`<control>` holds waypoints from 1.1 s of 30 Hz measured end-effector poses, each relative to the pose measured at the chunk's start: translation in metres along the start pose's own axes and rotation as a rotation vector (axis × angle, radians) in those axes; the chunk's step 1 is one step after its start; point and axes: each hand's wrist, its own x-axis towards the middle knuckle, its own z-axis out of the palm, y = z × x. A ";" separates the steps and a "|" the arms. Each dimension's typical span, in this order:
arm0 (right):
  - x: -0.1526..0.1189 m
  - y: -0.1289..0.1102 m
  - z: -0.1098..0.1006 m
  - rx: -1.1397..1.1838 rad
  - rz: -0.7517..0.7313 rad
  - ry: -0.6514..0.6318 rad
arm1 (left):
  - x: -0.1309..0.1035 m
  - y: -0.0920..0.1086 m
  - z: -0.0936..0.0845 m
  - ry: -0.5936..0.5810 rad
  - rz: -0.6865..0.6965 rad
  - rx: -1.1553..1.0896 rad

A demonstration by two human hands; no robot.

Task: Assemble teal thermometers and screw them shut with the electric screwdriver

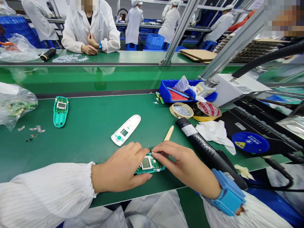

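Near the front edge of the green table lies a teal housing with a green circuit board and a small grey screen. My left hand is closed on its left end, thumb along the near edge and fingers along the far edge. The fingertips of my right hand are pinched together at the board's far edge; anything between them is too small to make out. A white cover with a teal button lies just beyond my hands. Another teal housing with a board rests at the left.
A black electric screwdriver, a cream-handled tool, a dish of screws and a blue bin are at the right. Small metal parts and a plastic bag lie left. A person sits across the green divider.
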 end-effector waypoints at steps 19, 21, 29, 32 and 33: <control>0.025 -0.001 -0.022 0.064 0.111 -0.344 | -0.002 0.002 0.000 -0.019 -0.006 0.006; 0.024 0.000 -0.022 0.131 0.161 -0.342 | -0.002 0.003 0.000 -0.028 -0.013 0.004; 0.014 0.001 -0.013 0.206 0.219 -0.260 | 0.001 0.002 -0.013 -0.097 -0.105 -0.125; 0.009 0.003 -0.010 0.215 0.198 -0.206 | 0.006 0.003 -0.018 -0.095 -0.166 -0.163; 0.007 0.004 -0.008 0.214 0.188 -0.187 | 0.008 0.003 -0.018 -0.091 -0.173 -0.155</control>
